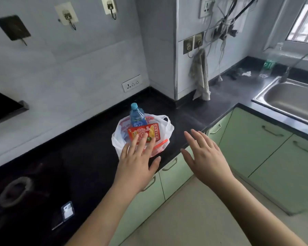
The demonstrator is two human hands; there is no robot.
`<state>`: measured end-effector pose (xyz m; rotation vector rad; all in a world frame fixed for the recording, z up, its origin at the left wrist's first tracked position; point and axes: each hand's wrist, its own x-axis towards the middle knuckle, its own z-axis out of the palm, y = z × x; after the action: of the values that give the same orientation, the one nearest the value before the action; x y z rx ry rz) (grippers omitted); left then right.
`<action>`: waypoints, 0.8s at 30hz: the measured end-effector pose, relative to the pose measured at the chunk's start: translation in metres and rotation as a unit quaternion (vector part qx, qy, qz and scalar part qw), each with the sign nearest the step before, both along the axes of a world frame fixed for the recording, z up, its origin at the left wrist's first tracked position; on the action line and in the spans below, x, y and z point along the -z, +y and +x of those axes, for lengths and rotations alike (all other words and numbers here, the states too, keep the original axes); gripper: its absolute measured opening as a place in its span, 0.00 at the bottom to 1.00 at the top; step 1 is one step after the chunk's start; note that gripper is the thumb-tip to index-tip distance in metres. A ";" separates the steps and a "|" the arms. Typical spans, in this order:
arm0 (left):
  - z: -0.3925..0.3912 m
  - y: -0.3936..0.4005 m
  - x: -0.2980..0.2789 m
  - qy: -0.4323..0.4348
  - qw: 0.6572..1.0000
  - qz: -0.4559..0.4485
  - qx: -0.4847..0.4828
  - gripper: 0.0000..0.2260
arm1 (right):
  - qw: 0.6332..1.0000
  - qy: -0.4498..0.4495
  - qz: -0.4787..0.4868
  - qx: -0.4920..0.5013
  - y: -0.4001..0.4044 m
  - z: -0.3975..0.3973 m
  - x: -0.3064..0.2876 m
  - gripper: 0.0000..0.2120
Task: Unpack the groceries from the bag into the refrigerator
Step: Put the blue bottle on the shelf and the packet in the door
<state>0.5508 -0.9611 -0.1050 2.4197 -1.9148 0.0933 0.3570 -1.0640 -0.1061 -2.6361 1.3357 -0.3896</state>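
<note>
A white plastic bag (165,127) stands open on the black countertop (82,155). A blue-capped bottle (136,116) sticks up from it, upright. In front of the bottle a red box (146,130) lies on top of the bag's contents. My left hand (138,157) is spread flat, its fingertips over the near edge of the red box; I cannot tell if they touch it. My right hand (204,153) hovers open to the right of the bag, over the counter's edge, holding nothing. No refrigerator is in view.
Green cabinet doors (252,144) run under the counter. A steel sink (292,100) with a tap sits at the right. A towel (201,75) hangs on the wall corner. A small clear packet (67,210) lies on the counter at lower left.
</note>
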 end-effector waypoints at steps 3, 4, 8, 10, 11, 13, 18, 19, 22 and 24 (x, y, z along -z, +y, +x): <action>0.022 -0.007 0.004 -0.003 1.000 -0.002 -0.017 0.30 | 1.000 0.003 -0.002 -0.024 -0.014 0.025 0.005 0.28; 0.031 -0.010 0.008 -0.001 1.000 0.001 -0.022 0.30 | 1.000 0.003 -0.002 -0.031 -0.019 0.035 0.006 0.28; 0.067 -0.028 0.021 0.005 0.999 0.009 -0.031 0.35 | 0.998 0.032 0.003 -0.058 -0.043 0.076 0.010 0.30; 0.083 -0.038 0.026 0.004 0.999 0.017 -0.028 0.37 | 0.997 0.042 0.004 -0.061 -0.053 0.097 0.010 0.31; 0.091 -0.043 0.029 0.004 0.999 0.017 -0.027 0.36 | 0.997 0.046 0.003 -0.061 -0.059 0.108 0.010 0.31; 0.106 -0.052 0.034 0.008 1.000 0.015 -0.024 0.32 | 0.997 0.053 0.006 -0.062 -0.069 0.128 0.010 0.30; 0.138 -0.076 0.050 0.050 0.999 0.011 -0.020 0.29 | 0.995 0.065 0.027 -0.066 -0.084 0.162 0.021 0.31; 0.143 -0.081 0.054 0.058 0.998 0.005 -0.017 0.29 | 0.995 0.069 0.029 -0.066 -0.086 0.166 0.024 0.31; 0.155 -0.097 0.064 0.081 0.997 -0.001 -0.017 0.29 | 0.993 0.087 0.029 -0.073 -0.094 0.175 0.033 0.31; 0.159 -0.106 0.071 0.093 0.995 0.001 -0.025 0.29 | 0.993 0.092 0.032 -0.073 -0.103 0.181 0.038 0.31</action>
<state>0.7101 -1.0666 -0.1764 2.3822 -1.7778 -0.1271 0.5381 -1.1665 -0.1445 -2.7475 1.1716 -0.0850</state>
